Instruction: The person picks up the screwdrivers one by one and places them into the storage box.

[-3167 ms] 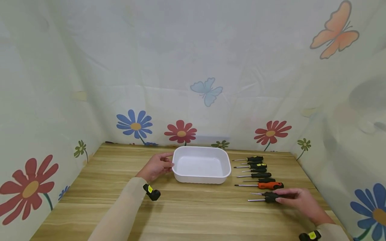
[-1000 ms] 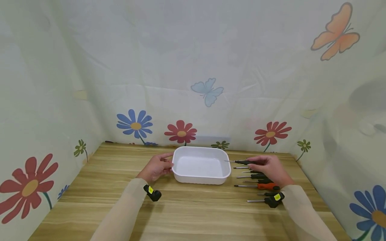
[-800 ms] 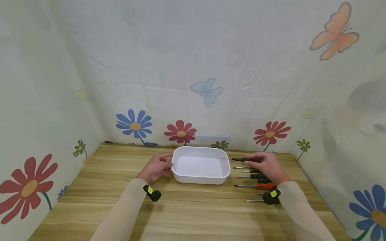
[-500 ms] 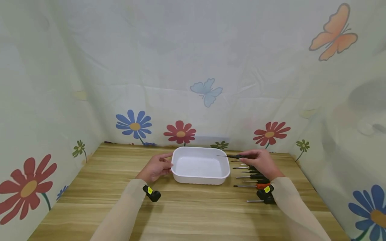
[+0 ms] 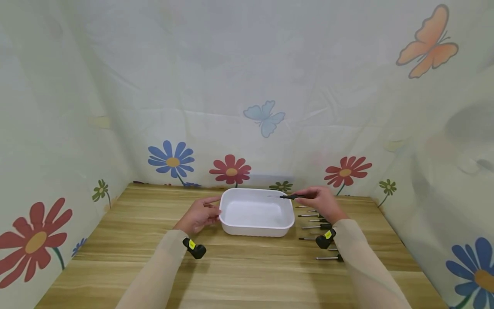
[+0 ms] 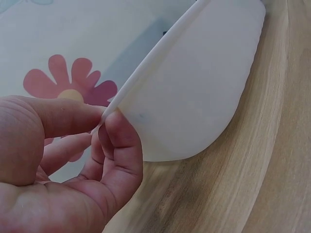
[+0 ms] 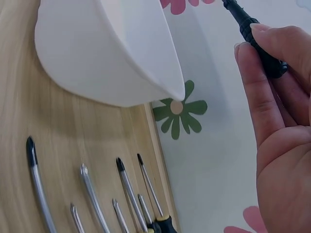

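A white rectangular plastic tub [image 5: 254, 231] stands on the wooden table toward the back. My left hand [image 5: 200, 216] pinches its left rim between thumb and fingers, as the left wrist view shows close up. In my right hand [image 5: 321, 201] a small black-handled screwdriver [image 5: 292, 196] is pinched by thumb and fingertips. Its thin shaft points left, over the back right part of the tub. The right wrist view shows the dark ribbed handle between the fingers of the right hand [image 7: 279, 92], above the tub's rim.
Several screwdrivers lie in a column right of the tub, shafts pointing left, their handles partly hidden by my right forearm. One steel shaft [image 5: 326, 258] lies nearest me. A flower-print curtain [image 5: 308, 141] hangs right behind the table [image 5: 247, 279].
My right hand first touched the nearest screwdrivers, then picked up a small screwdriver at the back of the column. It has since moved left and up over the tub. The left hand stays put.
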A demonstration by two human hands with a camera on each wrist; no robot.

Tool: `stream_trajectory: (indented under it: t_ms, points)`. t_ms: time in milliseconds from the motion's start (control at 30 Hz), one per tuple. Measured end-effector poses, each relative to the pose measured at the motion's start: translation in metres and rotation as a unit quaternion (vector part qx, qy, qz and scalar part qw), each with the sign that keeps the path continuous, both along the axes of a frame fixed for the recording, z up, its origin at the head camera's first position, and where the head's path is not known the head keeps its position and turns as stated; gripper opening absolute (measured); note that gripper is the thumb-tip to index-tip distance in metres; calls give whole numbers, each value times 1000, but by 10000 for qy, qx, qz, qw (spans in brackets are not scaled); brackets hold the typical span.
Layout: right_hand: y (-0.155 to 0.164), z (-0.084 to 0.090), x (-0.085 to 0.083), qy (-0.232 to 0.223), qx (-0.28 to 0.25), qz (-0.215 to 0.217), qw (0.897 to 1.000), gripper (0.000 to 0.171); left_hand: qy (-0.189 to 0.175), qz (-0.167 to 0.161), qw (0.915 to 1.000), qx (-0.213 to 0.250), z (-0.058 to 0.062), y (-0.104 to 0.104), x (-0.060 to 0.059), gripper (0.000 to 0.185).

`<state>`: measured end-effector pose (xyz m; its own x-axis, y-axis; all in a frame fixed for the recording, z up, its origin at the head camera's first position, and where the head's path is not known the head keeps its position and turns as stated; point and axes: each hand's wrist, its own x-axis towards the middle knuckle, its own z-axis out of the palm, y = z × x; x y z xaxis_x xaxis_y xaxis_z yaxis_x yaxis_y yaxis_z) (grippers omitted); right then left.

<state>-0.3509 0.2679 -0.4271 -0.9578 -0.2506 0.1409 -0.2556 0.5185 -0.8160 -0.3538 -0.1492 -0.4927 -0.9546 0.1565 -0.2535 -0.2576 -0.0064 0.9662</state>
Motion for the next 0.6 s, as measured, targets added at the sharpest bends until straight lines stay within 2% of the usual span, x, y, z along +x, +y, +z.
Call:
stream_trajectory:
  t_ms: [267,600]
  points:
    - [-14,0,-11,146,6,38,9999,27,-58,-9,10000,-35,0,0,0,57]
    - [-27,1,-18,34,-40,16,10000,28,-88,34,9999,-45,2,1,1,57]
